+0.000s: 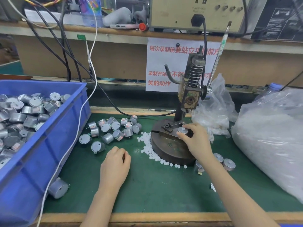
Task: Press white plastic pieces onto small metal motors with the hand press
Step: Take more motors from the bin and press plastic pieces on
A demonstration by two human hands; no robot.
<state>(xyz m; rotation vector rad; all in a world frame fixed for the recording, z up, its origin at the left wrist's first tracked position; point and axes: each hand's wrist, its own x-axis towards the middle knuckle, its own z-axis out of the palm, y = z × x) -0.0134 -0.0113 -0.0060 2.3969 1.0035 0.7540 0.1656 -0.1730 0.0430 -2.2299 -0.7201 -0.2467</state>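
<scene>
The hand press (190,99) stands on a round dark base (167,146) on the green mat. My right hand (196,140) grips a small metal motor (182,130) seated on the press fixture, a white piece on its top. My left hand (116,161) rests on the mat left of the base, fingers curled; whether it holds anything is hidden. Small white plastic pieces (152,151) lie scattered along the base's left and front edge. Several loose motors (113,130) sit in a cluster on the mat.
A blue bin (54,133) full of motors stands at the left, one motor (58,188) beside its front. Three motors (228,163) lie right of the base. Clear plastic bags (270,131) fill the right side. The press lever (218,54) points up. Cables cross the back.
</scene>
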